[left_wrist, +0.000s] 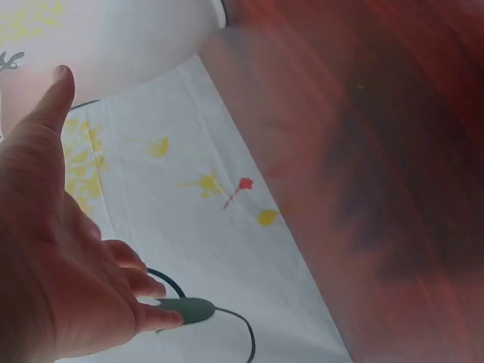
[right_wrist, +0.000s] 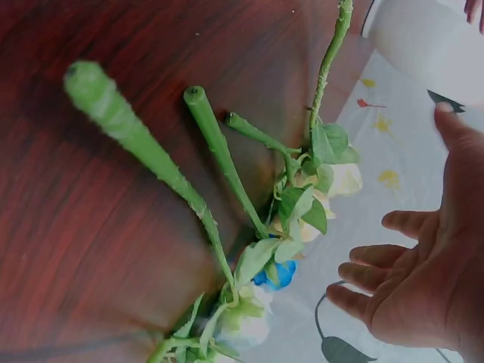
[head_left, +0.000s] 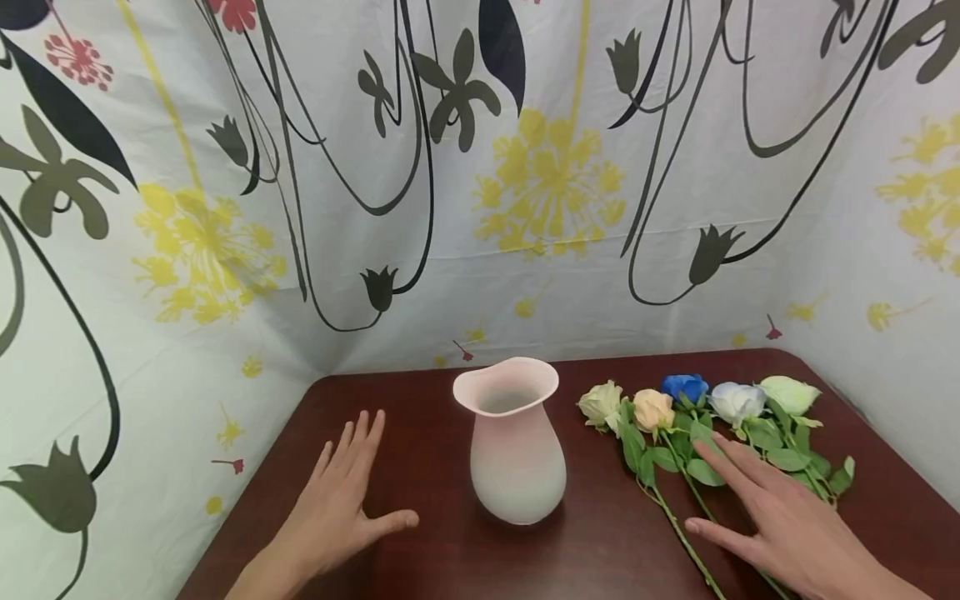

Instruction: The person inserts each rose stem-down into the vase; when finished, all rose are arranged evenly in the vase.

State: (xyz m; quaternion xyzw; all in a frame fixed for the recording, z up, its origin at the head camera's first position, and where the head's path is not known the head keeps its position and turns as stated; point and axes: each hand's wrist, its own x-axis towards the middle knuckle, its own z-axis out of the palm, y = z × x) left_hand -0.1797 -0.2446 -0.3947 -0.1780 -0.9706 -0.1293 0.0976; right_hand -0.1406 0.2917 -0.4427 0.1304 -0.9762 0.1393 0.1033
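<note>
A pink-and-white vase (head_left: 517,467) with a wavy flared rim stands upright mid-table. To its left, my left hand (head_left: 337,500) hovers with fingers spread and nothing held. On the other side, my right hand (head_left: 787,517), its fingers extended, is over the stems of several artificial roses and holds nothing. The roses lie in a row: a cream rose (head_left: 601,405), a peach rose (head_left: 653,410), a blue rose (head_left: 684,387), a pale blue-white rose (head_left: 738,402) and a greenish-white rose (head_left: 789,394). Cut stem ends (right_wrist: 195,94) point toward the camera in the right wrist view.
The dark red-brown wooden table (head_left: 420,417) has rounded far corners. A white cloth (head_left: 450,233) printed with yellow, grey and red flowers hangs behind it and along both sides.
</note>
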